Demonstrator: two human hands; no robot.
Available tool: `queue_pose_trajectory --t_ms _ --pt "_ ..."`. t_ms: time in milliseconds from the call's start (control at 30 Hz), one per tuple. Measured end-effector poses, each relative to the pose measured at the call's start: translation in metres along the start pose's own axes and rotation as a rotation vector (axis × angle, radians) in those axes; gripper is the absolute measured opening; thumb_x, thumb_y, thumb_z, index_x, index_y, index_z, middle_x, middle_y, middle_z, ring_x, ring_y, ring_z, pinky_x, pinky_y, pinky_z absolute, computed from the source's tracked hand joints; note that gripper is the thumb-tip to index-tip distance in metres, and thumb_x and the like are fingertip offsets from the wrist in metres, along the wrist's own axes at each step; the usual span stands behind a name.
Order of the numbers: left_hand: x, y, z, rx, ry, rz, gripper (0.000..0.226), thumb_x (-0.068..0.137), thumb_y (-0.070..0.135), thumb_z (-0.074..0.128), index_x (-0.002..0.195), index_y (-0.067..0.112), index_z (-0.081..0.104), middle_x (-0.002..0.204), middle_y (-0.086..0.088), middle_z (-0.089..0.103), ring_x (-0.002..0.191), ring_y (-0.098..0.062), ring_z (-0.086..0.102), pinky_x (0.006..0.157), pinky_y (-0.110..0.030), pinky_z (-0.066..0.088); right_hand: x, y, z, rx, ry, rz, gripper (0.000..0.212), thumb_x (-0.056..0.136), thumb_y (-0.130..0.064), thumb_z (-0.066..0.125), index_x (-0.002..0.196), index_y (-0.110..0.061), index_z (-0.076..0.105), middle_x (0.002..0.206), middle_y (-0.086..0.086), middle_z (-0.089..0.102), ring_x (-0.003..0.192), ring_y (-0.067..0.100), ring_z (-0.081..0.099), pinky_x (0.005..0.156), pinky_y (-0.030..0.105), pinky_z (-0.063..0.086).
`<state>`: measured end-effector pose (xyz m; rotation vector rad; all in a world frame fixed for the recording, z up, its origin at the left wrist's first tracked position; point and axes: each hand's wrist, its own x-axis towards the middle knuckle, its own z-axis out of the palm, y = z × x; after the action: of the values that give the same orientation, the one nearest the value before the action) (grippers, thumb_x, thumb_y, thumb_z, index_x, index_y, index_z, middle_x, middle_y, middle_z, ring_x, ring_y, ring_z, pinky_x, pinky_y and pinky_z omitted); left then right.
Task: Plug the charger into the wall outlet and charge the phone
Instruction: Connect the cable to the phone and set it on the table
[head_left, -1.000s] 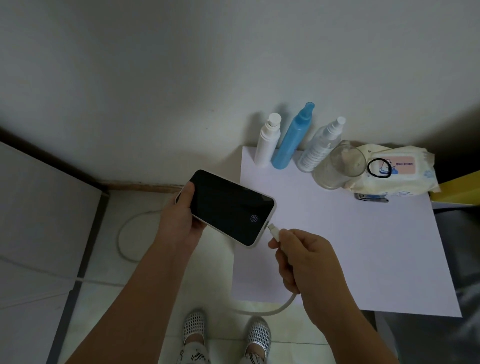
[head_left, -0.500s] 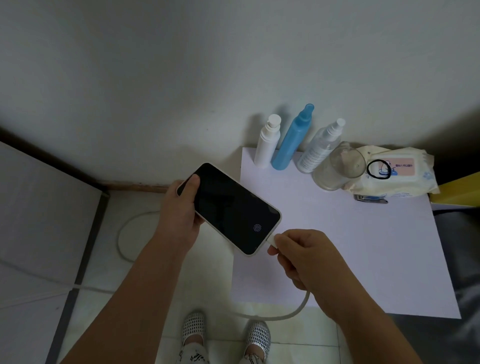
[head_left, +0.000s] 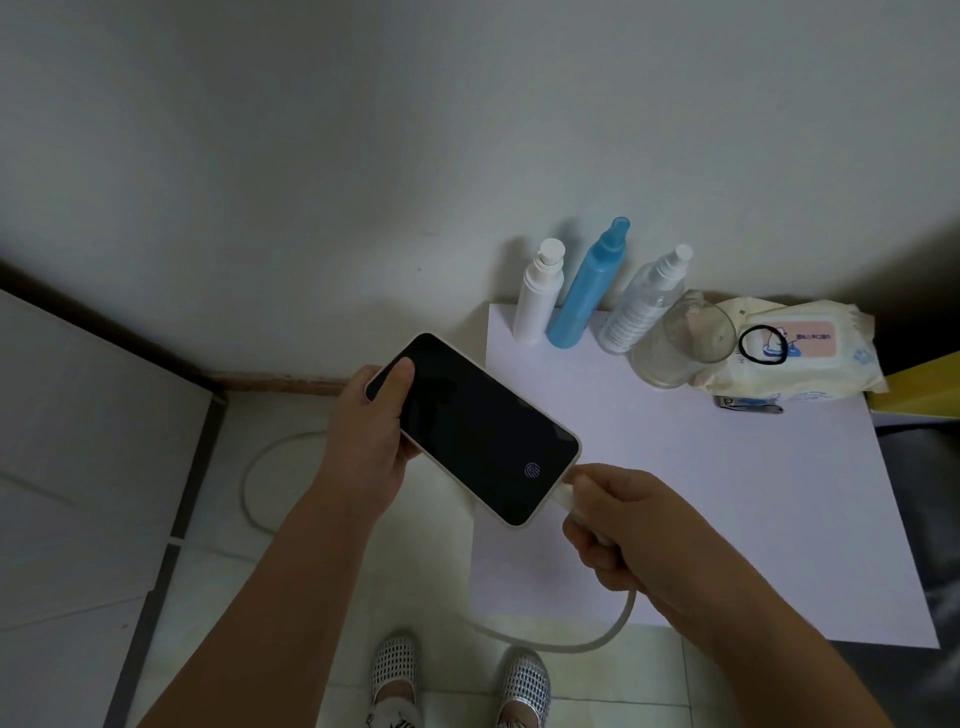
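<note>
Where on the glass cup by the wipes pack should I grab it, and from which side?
Grip the glass cup around its lower body from the front left, over bare table. It looks tilted, rim toward the wipes pack, with the clear spray bottle close behind, so those sides are blocked.

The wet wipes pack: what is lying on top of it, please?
A black hair tie lies on the wet wipes pack, partly over its pink label. The clear glass covers the pack's left end, so that part cannot be seen clearly.
</note>
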<state>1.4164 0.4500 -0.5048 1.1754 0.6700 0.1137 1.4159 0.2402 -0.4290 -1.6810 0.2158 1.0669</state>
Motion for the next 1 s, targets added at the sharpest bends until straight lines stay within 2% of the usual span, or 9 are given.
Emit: queue_pose_trajectory --t_ms 33,100,200,467,600,767,833,900,1000 --pt "0.001 0.000 -0.001 0.007 0.003 -0.002 0.018 0.088 0.025 0.053 0.072 0.015 0.053 0.057 0.010 0.066 0.056 -0.004 0.066 0.046 -0.018 0.052 -0.002 0.000 -0.002 0.058 -0.038 0.005 0.022 0.093 -0.009 0.041 0.103 -0.017 0.059 0.047 -0.004 0.052 0.038 0.004 0.041 0.041 0.016 0.036" --pt "0.001 0.001 0.000 0.018 -0.010 -0.002 0.017 0.087 0.025 0.053 0.074 0.015 0.054 0.059 0.008 0.066 0.057 -0.004 0.065 0.046 -0.019 0.052 -0.004 0.006 -0.008 0.098 -0.084 -0.012 0.047 0.091 -0.003 0.042 0.135 -0.019 0.039 0.052 -0.004 0.058 0.045 0.007 0.045 0.045 0.016 0.039" --pt "-0.001 0.005 0.005 0.059 -0.059 0.008 0.017 0.087 0.024 0.054 0.072 0.017 0.053 0.054 0.013 0.064 0.054 -0.001 0.063 0.043 -0.017 0.049 -0.003 0.012 -0.004 0.011 -0.103 -0.048 0.060 0.090 0.001 0.043 0.143 -0.021 0.026 0.057 0.000 0.061 0.047 0.009 0.047 0.046 0.017 0.041" --pt "0.001 0.020 0.016 0.148 -0.092 0.043 0.022 0.086 0.023 0.055 0.067 0.016 0.047 0.052 0.012 0.059 0.051 -0.004 0.057 0.044 -0.015 0.045 -0.002 0.023 0.010 0.054 -0.101 -0.123 0.040 0.087 0.007 0.040 0.112 -0.021 0.054 0.058 0.002 0.062 0.048 0.012 0.046 0.045 0.020 0.040" --pt "-0.003 0.024 0.019 0.149 -0.083 0.004 0.022 0.086 0.023 0.056 0.095 0.003 0.054 0.082 -0.009 0.063 0.071 -0.021 0.061 0.063 -0.028 0.049 -0.004 0.029 0.011 0.112 -0.124 -0.134 0.039 0.088 0.008 0.039 0.105 -0.021 0.058 0.062 0.006 0.065 0.047 0.014 0.050 0.045 0.022 0.044" --pt "-0.006 0.021 0.022 0.179 -0.073 -0.036 0.035 0.089 0.030 0.049 0.102 -0.002 0.056 0.085 -0.012 0.064 0.069 -0.018 0.064 0.053 -0.022 0.051 -0.005 0.032 0.010 0.282 -0.158 -0.089 0.024 0.093 -0.009 0.042 0.092 -0.011 0.066 0.068 0.012 0.071 0.058 0.023 0.064 0.055 0.030 0.056" --pt "-0.006 0.018 0.025 0.159 -0.069 -0.078 0.038 0.090 0.035 0.045 0.095 0.000 0.059 0.081 -0.012 0.066 0.070 -0.020 0.062 0.056 -0.023 0.049 -0.003 0.035 0.008 0.307 -0.122 -0.061 0.036 0.094 -0.022 0.039 0.083 -0.010 0.071 0.070 0.012 0.073 0.062 0.024 0.068 0.061 0.034 0.059" --pt "-0.007 0.016 0.027 0.128 -0.074 -0.124 0.038 0.091 0.040 0.040 0.080 0.013 0.065 0.067 0.000 0.072 0.061 -0.014 0.065 0.054 -0.020 0.050 -0.002 0.037 0.008 0.312 -0.090 -0.066 0.043 0.093 -0.028 0.037 0.080 -0.014 0.075 0.073 0.009 0.075 0.066 0.021 0.070 0.064 0.033 0.058" --pt "-0.009 0.012 0.030 0.125 -0.049 -0.167 0.044 0.090 0.046 0.037 0.073 0.018 0.068 0.066 0.002 0.073 0.073 -0.022 0.065 0.070 -0.031 0.048 0.000 0.036 0.009 0.315 -0.059 -0.120 0.039 0.095 -0.022 0.037 0.086 -0.025 0.075 0.084 0.004 0.077 0.073 0.018 0.072 0.060 0.029 0.058"
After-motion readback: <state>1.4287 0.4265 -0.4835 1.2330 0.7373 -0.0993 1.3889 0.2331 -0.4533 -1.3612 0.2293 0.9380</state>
